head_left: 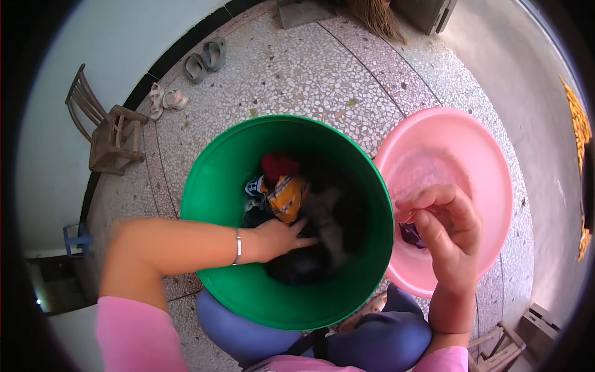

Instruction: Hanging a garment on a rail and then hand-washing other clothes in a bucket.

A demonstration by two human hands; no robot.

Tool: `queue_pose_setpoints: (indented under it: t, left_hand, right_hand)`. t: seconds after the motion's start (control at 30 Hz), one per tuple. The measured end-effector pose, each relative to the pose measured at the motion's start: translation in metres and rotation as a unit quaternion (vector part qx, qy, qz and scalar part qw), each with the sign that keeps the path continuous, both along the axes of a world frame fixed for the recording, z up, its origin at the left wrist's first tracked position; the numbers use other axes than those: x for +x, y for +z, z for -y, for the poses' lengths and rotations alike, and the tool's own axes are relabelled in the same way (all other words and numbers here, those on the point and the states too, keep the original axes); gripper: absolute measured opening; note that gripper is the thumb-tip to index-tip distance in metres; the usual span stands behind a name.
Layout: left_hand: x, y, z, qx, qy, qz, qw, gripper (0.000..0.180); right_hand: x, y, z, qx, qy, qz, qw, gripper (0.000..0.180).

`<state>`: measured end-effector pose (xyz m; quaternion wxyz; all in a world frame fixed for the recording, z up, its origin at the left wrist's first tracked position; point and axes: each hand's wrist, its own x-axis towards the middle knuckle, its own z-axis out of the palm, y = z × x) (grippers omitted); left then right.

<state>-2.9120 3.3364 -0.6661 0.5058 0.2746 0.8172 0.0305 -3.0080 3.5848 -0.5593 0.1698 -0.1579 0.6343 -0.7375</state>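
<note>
A large green bucket (207, 170) stands in front of my knees, with clothes inside. My left hand (282, 240) reaches down into it, fingers spread over the dark clothes (300, 263) at its bottom, gripping nothing that I can see. Just beyond those fingers lies a yellow-orange patterned garment (289, 197), beside a red cloth (279, 166). A pink basin (489, 155) sits right of the bucket with a dark purple cloth (412, 235) in it. Above the basin hangs my right hand (449, 232), its fingers loosely curled and apart from the thumb, with nothing visible in them.
A wooden chair (118, 136) stands by the left wall, near light sandals (166, 99) and grey clogs (204, 60). At the far side are a dustpan (304, 12) and a straw broom (378, 18). A wooden stool (499, 350) is at lower right.
</note>
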Motion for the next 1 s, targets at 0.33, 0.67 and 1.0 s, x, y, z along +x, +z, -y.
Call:
queue_pose_setpoints:
  t: [0.33,0.67,1.0]
  left_hand:
    - [0.003,-0.140,-0.070,0.048,-0.029,-0.295,0.954,0.043]
    - [-0.002,0.018,-0.052,-0.105,0.203,-0.053,0.972,0.029]
    - [0.050,0.096,-0.002,0.469,0.646,-0.074,0.598,0.045]
  right_hand:
    - [0.007,0.005,0.004,0.067,0.028,-0.015,0.997,0.011]
    - [0.048,0.031,-0.023,0.072,0.036,-0.103,0.991,0.011]
    - [0.057,0.045,0.005,0.196,0.207,-0.152,0.946,0.030]
